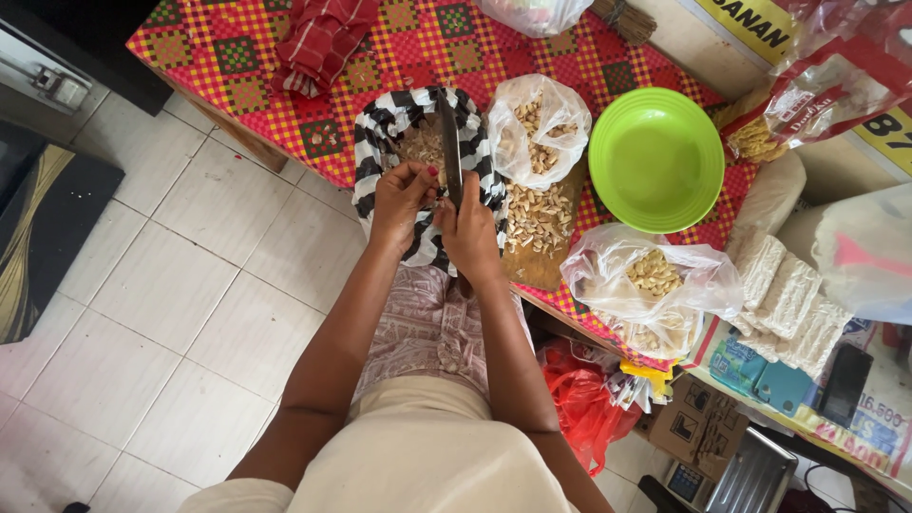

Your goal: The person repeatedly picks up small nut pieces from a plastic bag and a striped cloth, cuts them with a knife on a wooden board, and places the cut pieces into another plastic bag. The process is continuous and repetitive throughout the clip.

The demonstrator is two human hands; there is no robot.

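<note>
My hands work over the black-and-white striped bag [380,142], hemmed on its right by the clear bag of peeled cloves [538,128] and the wooden board [541,256] strewn with more. Beyond, the green bowl [655,160] blocks sideways reach. Open tablecloth [237,57] lies to the left, up to the folded red cloth [318,43]; the tiled floor [171,285] below is unobstructed.
</note>
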